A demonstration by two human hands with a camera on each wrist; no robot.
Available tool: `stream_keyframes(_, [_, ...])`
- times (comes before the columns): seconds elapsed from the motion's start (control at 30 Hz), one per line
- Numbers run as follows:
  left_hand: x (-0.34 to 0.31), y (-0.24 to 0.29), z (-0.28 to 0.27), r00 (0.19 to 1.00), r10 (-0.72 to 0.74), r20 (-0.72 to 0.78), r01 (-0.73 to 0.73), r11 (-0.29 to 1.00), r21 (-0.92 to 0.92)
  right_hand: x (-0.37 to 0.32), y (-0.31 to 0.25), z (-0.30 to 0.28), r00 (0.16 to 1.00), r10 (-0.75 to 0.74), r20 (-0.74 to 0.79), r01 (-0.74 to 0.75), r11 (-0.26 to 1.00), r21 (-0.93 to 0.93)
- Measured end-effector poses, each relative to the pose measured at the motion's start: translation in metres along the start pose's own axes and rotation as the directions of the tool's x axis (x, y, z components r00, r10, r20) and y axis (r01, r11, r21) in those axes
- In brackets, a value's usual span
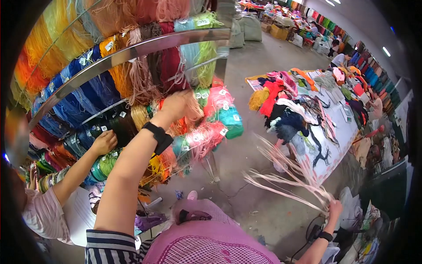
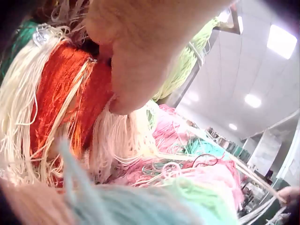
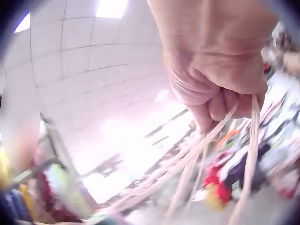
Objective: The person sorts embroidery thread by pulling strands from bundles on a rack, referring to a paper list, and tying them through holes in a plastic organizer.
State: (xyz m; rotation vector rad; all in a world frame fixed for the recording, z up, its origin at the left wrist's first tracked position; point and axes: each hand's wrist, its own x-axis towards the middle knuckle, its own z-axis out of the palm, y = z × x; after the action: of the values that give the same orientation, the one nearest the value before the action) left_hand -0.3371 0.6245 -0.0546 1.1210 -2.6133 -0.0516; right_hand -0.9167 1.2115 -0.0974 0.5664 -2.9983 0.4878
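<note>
My left hand (image 1: 178,105) grips a pale peach skein (image 2: 124,133) on the thread rack; in the left wrist view the thumb lies against its top, beside an orange-red skein (image 2: 56,89), and some fingertips are hidden. Out to the right, my right hand (image 1: 336,209) holds a bundle of long pale pink threads (image 1: 294,171), which fan out toward the rack, their far ends blurred. In the right wrist view the fingers of the right hand (image 3: 215,84) are curled round the strands (image 3: 251,164), which hang down and to the left.
A curved metal rail (image 1: 132,50) crosses the rack of coloured skeins. At the left, another person's hand (image 1: 105,141) touches dark skeins. A white table (image 1: 323,169) with heaped threads stands right of centre. Other people and sacks (image 1: 252,28) are farther back.
</note>
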Motion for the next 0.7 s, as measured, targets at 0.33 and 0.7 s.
stream_keyframes(0.33, [-0.129,0.23,-0.032,0.741,0.418,0.525,0.405,0.345,-0.847,-0.178,-0.256,-0.021,0.416,-0.614,0.671,-0.372,0.558,0.741])
stream_keyframes(0.7, [-0.197,0.242,-0.089,0.973,0.133,0.189,0.227,-0.381,-0.897,-0.279,-0.367,-0.032,0.138,-0.9,0.413,-0.558,0.274,0.783])
